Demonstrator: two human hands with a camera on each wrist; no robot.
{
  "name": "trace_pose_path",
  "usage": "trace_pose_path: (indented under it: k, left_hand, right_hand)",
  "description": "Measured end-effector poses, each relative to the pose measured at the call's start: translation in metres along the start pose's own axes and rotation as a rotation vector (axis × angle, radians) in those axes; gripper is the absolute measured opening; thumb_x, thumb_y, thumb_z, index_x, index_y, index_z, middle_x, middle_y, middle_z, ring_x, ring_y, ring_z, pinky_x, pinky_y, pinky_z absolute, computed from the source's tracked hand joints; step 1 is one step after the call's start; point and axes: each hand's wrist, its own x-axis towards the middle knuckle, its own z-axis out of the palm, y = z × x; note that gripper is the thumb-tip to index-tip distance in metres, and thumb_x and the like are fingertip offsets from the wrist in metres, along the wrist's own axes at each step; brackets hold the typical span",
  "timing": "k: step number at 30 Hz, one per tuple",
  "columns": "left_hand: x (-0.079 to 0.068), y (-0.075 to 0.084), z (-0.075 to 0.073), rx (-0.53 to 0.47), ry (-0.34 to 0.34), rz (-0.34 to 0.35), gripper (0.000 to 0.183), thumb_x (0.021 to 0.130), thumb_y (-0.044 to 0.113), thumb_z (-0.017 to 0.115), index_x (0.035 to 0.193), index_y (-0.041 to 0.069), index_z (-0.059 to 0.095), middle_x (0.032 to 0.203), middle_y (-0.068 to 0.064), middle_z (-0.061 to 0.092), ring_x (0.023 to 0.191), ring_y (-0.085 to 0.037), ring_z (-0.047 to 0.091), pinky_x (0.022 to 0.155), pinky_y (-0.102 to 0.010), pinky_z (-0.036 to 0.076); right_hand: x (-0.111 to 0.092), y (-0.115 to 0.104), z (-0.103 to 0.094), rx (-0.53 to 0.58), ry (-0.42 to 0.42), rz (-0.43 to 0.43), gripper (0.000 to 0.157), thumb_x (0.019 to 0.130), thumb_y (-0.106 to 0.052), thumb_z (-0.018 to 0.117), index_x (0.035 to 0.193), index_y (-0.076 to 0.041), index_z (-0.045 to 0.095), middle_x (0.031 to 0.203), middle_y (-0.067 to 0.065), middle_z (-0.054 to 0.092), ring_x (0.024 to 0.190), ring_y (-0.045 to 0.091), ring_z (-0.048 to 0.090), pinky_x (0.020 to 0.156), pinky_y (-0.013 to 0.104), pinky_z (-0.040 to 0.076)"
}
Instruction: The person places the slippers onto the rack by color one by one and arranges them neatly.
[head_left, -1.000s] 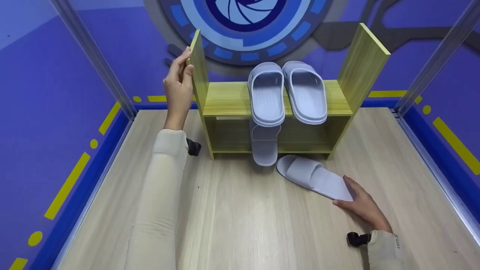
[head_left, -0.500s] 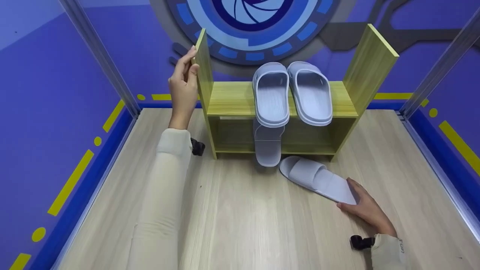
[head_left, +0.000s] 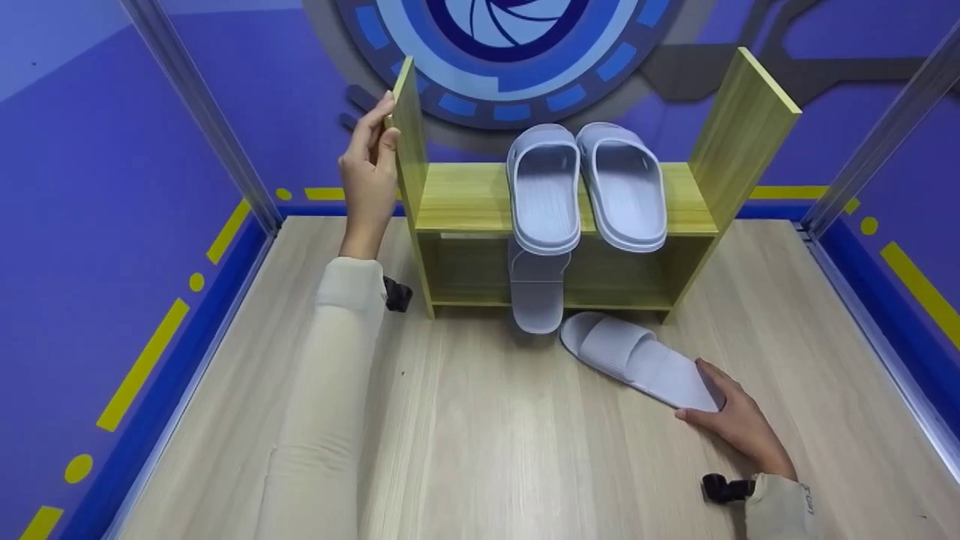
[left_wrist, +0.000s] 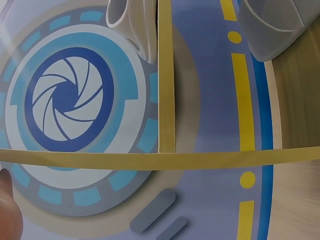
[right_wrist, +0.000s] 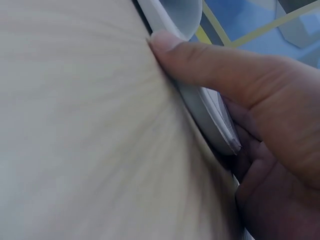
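A yellow wooden shoe rack [head_left: 465,202] stands at the back in the head view. My left hand [head_left: 367,176] holds the front top corner of its left side panel; only the thumb [left_wrist: 9,210] shows in the left wrist view. On the floor, toe toward the rack, lies a pale grey slide sandal [head_left: 615,349]. My right hand [head_left: 742,420] grips its heel end, with the thumb [right_wrist: 200,62] along one side in the right wrist view. The other fingers are partly hidden. A matching slide [head_left: 536,296] rests on the lower shelf, heel jutting out.
Two pale grey clogs, the left one [head_left: 546,199] and the right one [head_left: 626,195], sit side by side on the upper shelf. Purple-blue printed walls [head_left: 97,210] close in the wood-patterned floor [head_left: 480,435] at the back and both sides.
The whole head view has shifted slightly, moving everything a little to the right. Both hands keep their holds, and the slide stays on the floor.
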Motion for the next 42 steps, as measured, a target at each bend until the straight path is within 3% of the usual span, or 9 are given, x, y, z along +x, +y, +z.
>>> trace_pose_path:
  k: [7,14,19,26,33,38,39,42]
  left_hand:
    - [0.003,-0.013,0.000,0.012,0.002,-0.002,0.037,0.097,0.012,0.050,0.133,0.004,0.055,0.144,-0.008,0.051,0.133,-0.011,0.047,0.108,-0.023,0.039]
    - [0.004,-0.021,-0.001,0.028,0.012,0.074,0.037,0.096,0.016,0.052,0.132,0.005,0.056,0.141,-0.006,0.054,0.131,-0.012,0.050,0.106,-0.025,0.042]
    - [0.003,-0.022,-0.001,0.041,0.017,0.100,0.037,0.097,0.017,0.052,0.131,0.006,0.057,0.141,-0.007,0.054,0.130,-0.012,0.051,0.106,-0.025,0.042]
    - [0.004,-0.022,0.000,0.012,0.008,0.066,0.037,0.097,0.014,0.051,0.132,0.005,0.056,0.142,-0.006,0.053,0.131,-0.012,0.050,0.106,-0.024,0.041]
    - [0.004,-0.022,0.001,0.017,0.021,0.075,0.037,0.096,0.013,0.052,0.131,0.004,0.056,0.141,-0.007,0.053,0.131,-0.015,0.050,0.106,-0.024,0.041]
    - [0.003,-0.015,0.002,0.016,0.013,0.036,0.037,0.096,0.011,0.052,0.132,0.002,0.055,0.143,-0.009,0.051,0.132,-0.014,0.049,0.107,-0.024,0.040]
    - [0.002,-0.012,0.002,0.017,0.010,0.028,0.038,0.096,0.010,0.052,0.133,0.002,0.054,0.143,-0.010,0.051,0.132,-0.015,0.048,0.107,-0.024,0.040]
    - [0.000,-0.002,0.001,0.013,0.004,0.014,0.037,0.096,0.008,0.051,0.133,0.000,0.054,0.144,-0.012,0.050,0.133,-0.016,0.048,0.108,-0.024,0.039]
  right_hand:
    - [-0.002,0.002,0.001,0.001,0.031,-0.016,0.110,0.069,-0.047,0.082,0.154,-0.014,0.021,0.159,0.021,0.015,0.145,0.046,0.011,0.113,0.062,0.015]
    - [-0.005,0.004,0.002,0.082,0.074,-0.029,0.106,0.068,-0.043,0.084,0.152,-0.012,0.027,0.159,0.016,0.019,0.146,0.042,0.015,0.114,0.057,0.019]
    - [-0.005,0.004,0.001,0.080,0.081,-0.040,0.107,0.068,-0.043,0.084,0.153,-0.013,0.026,0.160,0.015,0.019,0.146,0.042,0.014,0.114,0.058,0.017]
    - [-0.005,0.005,-0.002,0.089,0.059,-0.026,0.107,0.069,-0.043,0.084,0.153,-0.013,0.025,0.160,0.013,0.017,0.147,0.041,0.011,0.115,0.057,0.015]
    - [-0.008,0.006,-0.002,0.102,0.053,-0.027,0.105,0.070,-0.041,0.084,0.153,-0.013,0.025,0.160,0.013,0.018,0.147,0.040,0.011,0.115,0.056,0.015]
    - [-0.012,0.006,-0.002,0.095,0.060,-0.034,0.104,0.071,-0.041,0.083,0.153,-0.014,0.025,0.160,0.013,0.017,0.147,0.040,0.011,0.115,0.056,0.015]
    - [-0.013,0.006,-0.002,0.092,0.067,-0.040,0.103,0.071,-0.040,0.083,0.153,-0.013,0.026,0.160,0.013,0.018,0.146,0.040,0.012,0.116,0.055,0.015]
    - [-0.015,0.006,-0.001,0.076,0.078,-0.054,0.101,0.072,-0.040,0.083,0.152,-0.013,0.027,0.160,0.014,0.020,0.146,0.040,0.013,0.119,0.023,0.014]
